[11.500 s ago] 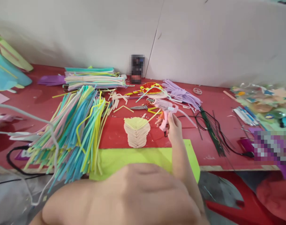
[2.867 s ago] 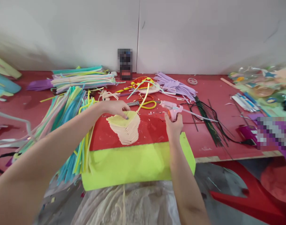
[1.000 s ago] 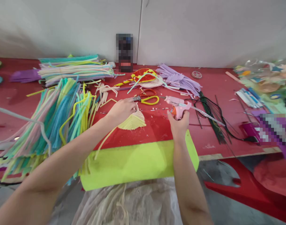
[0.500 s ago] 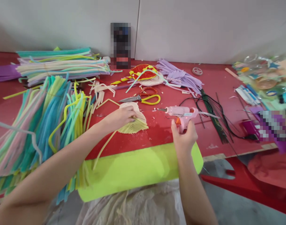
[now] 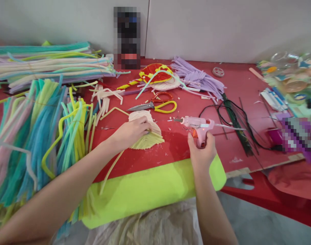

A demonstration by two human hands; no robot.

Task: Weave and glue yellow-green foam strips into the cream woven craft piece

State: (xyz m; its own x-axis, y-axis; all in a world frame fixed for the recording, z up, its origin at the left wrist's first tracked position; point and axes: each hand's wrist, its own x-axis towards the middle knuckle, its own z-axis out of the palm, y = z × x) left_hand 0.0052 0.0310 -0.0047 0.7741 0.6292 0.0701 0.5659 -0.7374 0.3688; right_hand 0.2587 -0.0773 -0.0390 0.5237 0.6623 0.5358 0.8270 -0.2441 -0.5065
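My right hand (image 5: 201, 146) is around the lower handle of a pink hot glue gun (image 5: 196, 123), its nozzle pointing left and its orange trigger beside my thumb. My left hand (image 5: 136, 130) rests with curled fingers on a flat, ribbed piece of pipe cleaners (image 5: 151, 141), pale pink at the top and pale yellow below; the fingertips are partly hidden. Loose yellow pipe cleaner ends (image 5: 112, 168) stick out from beneath that hand. Just behind the piece lie scissors (image 5: 152, 106) with one red and one yellow handle loop.
Bundles of coloured pipe cleaners (image 5: 40, 112) fill the left side. A purple bundle (image 5: 200, 76) and a red-and-yellow craft piece (image 5: 157, 73) lie at the back. The black cord (image 5: 243, 117) runs right. A lime-green mat (image 5: 150, 190) covers the front edge; a blurred phone-like object (image 5: 127, 37) stands behind.
The view has shifted slightly, so the things appear a little displaced. My left hand stays on the ribbed piece, and my right hand keeps hold of the glue gun.
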